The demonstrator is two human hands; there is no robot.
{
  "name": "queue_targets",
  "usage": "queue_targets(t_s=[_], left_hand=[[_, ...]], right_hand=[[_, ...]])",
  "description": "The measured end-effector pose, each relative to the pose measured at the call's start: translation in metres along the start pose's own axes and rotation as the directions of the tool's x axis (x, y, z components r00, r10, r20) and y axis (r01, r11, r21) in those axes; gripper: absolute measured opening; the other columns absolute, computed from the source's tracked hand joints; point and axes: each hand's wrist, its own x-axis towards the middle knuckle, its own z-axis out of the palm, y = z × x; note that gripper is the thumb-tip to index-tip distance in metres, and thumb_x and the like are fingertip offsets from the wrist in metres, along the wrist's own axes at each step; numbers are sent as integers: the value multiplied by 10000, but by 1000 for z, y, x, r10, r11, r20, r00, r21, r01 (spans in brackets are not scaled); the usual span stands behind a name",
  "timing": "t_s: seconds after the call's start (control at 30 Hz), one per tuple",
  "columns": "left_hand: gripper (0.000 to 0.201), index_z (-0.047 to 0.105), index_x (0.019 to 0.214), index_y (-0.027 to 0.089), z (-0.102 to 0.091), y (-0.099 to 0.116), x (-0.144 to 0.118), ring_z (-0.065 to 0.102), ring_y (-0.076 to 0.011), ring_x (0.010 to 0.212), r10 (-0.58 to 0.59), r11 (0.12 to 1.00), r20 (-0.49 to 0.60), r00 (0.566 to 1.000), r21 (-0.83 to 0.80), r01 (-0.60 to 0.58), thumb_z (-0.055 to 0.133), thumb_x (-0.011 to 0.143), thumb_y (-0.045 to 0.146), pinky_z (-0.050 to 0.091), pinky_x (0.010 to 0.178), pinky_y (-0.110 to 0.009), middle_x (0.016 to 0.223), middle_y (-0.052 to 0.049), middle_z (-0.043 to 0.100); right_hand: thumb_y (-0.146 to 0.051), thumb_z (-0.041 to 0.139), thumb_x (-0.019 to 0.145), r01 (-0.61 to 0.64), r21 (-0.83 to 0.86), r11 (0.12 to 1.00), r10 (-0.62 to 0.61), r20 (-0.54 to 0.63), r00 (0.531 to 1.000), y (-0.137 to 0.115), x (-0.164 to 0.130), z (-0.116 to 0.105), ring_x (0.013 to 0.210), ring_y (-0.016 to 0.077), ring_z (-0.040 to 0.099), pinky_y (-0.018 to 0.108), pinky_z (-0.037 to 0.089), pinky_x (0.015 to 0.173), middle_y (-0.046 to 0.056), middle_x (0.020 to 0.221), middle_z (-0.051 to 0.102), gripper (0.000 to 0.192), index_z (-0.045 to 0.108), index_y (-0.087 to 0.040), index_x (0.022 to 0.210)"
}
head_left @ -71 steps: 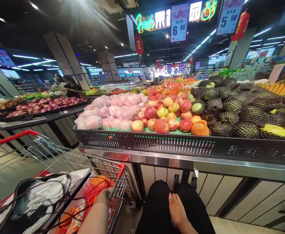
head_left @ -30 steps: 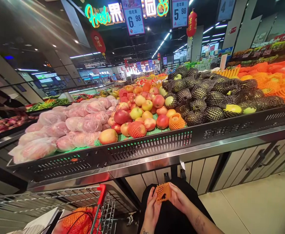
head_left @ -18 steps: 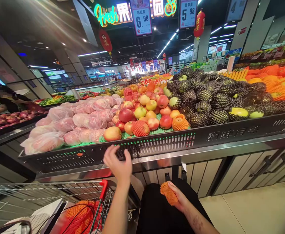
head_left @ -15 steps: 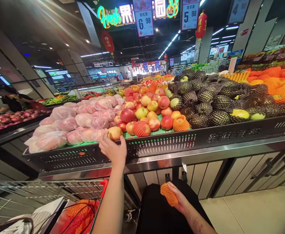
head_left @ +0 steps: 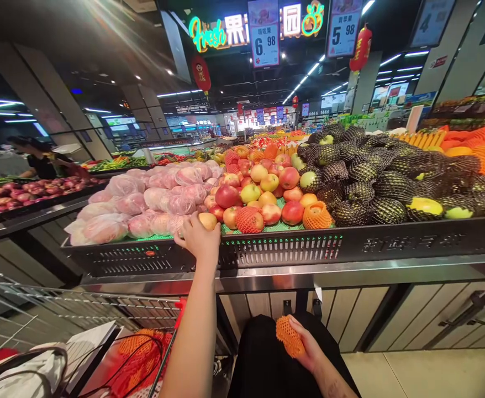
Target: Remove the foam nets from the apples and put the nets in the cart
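Note:
My left hand [head_left: 200, 239] reaches over the front rim of the black display crate [head_left: 279, 250], its fingers curled around a yellowish apple [head_left: 208, 221] at the edge of the apple pile. Beside it on the left lie plastic-bagged pinkish fruit [head_left: 157, 200]; on the right are loose red and yellow apples [head_left: 227, 195] and one apple in a red foam net [head_left: 250, 220]. Low over my lap, my right hand [head_left: 306, 347] is closed on an orange foam net [head_left: 289, 336]. Whether anything is inside the net, I cannot tell.
A shopping cart [head_left: 114, 301] stands at the lower left, holding a white box, cables and red and orange netting. Dark-netted green fruit [head_left: 364, 171] fills the crate's right side. A metal ledge [head_left: 309, 271] runs along the front. Another person [head_left: 39, 157] is behind the red onions [head_left: 35, 193].
The view has shifted, so the stall appears farther right. My left hand stays at the yellowish apple, its fingers further around it. My right hand keeps the orange foam net.

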Motion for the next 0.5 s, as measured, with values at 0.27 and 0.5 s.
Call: queue_targets(t_s=[0.27, 0.5], left_hand=[[580, 516, 1315, 179, 5, -10, -8, 549, -288, 1264, 81, 978, -157, 984, -180, -109, 657, 805, 416, 400, 1026, -413, 1335, -149, 604], [641, 516, 1255, 144, -28, -26, -41, 571, -288, 1241, 92, 833, -462, 882, -449, -322, 746, 737, 445, 426, 1090, -427, 1286, -175, 604]], right_hand=[[-411, 840, 629, -25, -9, 1000, 25, -11, 1000, -2, -1, 4, 936, 259, 727, 475, 565, 943, 39, 991, 759, 436, 682, -272, 1012], [-345, 871, 587, -62, 104, 993, 65, -22, 998, -3, -3, 7, 827, 206, 744, 350, 560, 813, 32, 913, 797, 412, 711, -233, 950]])
